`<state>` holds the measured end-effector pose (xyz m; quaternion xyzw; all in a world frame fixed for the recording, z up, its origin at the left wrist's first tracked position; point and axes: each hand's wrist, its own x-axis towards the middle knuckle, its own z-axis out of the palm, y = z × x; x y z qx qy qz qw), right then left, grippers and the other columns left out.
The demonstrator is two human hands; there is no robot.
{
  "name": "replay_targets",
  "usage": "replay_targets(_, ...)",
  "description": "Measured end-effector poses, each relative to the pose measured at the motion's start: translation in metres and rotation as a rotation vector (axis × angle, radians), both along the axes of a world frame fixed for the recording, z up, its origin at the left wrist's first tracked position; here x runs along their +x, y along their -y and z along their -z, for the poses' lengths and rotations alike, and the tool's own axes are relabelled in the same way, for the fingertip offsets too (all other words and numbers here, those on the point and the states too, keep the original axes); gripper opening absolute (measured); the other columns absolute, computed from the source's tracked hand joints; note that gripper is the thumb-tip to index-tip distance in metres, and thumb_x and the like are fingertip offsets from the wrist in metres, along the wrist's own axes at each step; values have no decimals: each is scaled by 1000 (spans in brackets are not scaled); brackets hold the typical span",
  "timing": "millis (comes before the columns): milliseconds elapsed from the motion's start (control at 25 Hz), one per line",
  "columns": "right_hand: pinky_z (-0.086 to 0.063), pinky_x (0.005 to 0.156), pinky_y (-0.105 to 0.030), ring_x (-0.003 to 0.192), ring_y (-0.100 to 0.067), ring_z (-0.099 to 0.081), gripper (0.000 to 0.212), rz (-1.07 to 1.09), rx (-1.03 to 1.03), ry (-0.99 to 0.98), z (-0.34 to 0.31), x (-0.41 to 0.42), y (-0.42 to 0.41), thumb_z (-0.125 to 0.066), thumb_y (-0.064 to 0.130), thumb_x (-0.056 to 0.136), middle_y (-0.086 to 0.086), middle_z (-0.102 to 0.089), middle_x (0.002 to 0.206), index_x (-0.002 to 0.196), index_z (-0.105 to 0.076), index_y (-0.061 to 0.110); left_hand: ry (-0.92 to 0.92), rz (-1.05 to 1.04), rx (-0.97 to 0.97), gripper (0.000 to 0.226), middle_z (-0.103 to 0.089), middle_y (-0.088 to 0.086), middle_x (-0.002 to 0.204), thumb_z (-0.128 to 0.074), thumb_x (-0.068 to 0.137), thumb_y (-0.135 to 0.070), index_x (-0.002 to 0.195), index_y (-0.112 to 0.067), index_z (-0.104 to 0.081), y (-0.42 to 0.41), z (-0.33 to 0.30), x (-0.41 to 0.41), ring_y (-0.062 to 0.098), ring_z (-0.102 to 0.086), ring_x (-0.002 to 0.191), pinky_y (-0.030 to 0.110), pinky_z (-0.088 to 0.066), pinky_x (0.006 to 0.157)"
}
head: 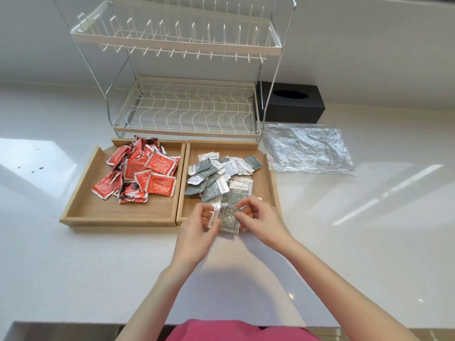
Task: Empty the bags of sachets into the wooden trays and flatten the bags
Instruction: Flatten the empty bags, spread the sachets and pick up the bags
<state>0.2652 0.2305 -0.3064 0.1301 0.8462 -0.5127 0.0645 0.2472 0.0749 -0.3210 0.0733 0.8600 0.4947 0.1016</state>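
Two wooden trays side by side on the bench, left tray (pixel 81 193) heaped with red sachets (pixel 142 173), right tray (pixel 272 178) with grey-and-white sachets (pixel 221 173), clear plastic bags (pixel 307 148) flattened right of them

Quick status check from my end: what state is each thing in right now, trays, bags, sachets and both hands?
Left wooden tray: holds a loose pile of red sachets.
Right wooden tray: holds scattered grey and white sachets.
Clear plastic bags: emptied, lying flat on the counter, right of the trays.
Left hand: pinching a grey sachet.
Right hand: pinching the same sachet.
Dish rack: both tiers empty.
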Motion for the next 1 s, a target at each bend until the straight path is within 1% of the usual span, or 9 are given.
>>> replay_targets(80,-49,71,-32,64,-15,-55,13,-13,59,-28,-4,-13,-5,-61,16,82,2,-59,67,80,-58,29,-54,21,-59,20,-59,-1,86,-60,81,-14,98,-18,-49,-7,1,-10,15,-56,73,10,-36,62)
replay_targets(200,-45,71,-28,65,-15,-53,11,-41,128,-48,-7,-31,-13,-59,14,83,-1,-60,70,91,-63,20,-142,63,-207,34,-58,6,105,-61,81,-18,112,-9,-51,-14,7,-22,23,-53,100,19,-32,78)
replay_targets(240,-46,73,-28,66,-15,-54,12,-53,155,-45,-7,-36,-16,-58,14,83,-1,-60,71,93,-63,19,-175,69,-269,40,-55,9,111,-63,79,-20,116,-9,-51,-15,9,-25,26,-50,107,23,-33,85)
replay_targets(320,-48,78,-33,72,-16,-57,16,-85,245,-31,-3,-42,-21,-57,16,84,0,-60,75,99,-62,17,-227,77,-385,55,-48,15,126,-67,75,-23,124,-10,-48,-16,15,-29,34,-43,118,38,-35,97)
replay_targets(400,-48,82,-37,85,-19,-58,23,-146,357,-4,3,-44,-22,-57,19,83,-1,-59,88,106,-59,18,-222,120,-448,62,-33,17,142,-65,77,-26,133,-16,-40,-17,18,-35,36,-31,129,45,-30,103)
replay_targets(480,-45,84,-37,101,-21,-55,34,-212,447,36,10,-43,-20,-58,25,82,-4,-56,108,116,-52,20,-129,191,-490,61,-18,8,151,-57,83,-31,137,-26,-30,-18,19,-41,30,-19,136,42,-26,107)
replay_targets(680,-33,97,-35,121,-27,-38,53,-247,663,-11,22,-46,-12,-58,28,83,-9,-38,133,132,-38,21,-142,271,-641,65,-11,1,154,-53,85,-35,140,-31,-20,-25,22,-58,28,-18,136,41,-29,105)
replay_targets(800,-26,106,-36,134,-26,-27,59,-253,658,-6,23,-53,-14,-57,27,84,-8,-25,148,137,-33,21,-148,302,-669,66,-9,-1,155,-52,84,-38,141,-32,-18,-28,24,-69,29,-19,136,42,-30,105)
replay_targets(1000,-18,112,-34,140,-21,-20,60,-289,620,23,24,-59,-20,-55,30,85,-3,-21,153,139,-30,22,-144,342,-714,68,-7,0,155,-51,85,-39,142,-30,-15,-31,19,-74,30,-20,136,41,-31,104)
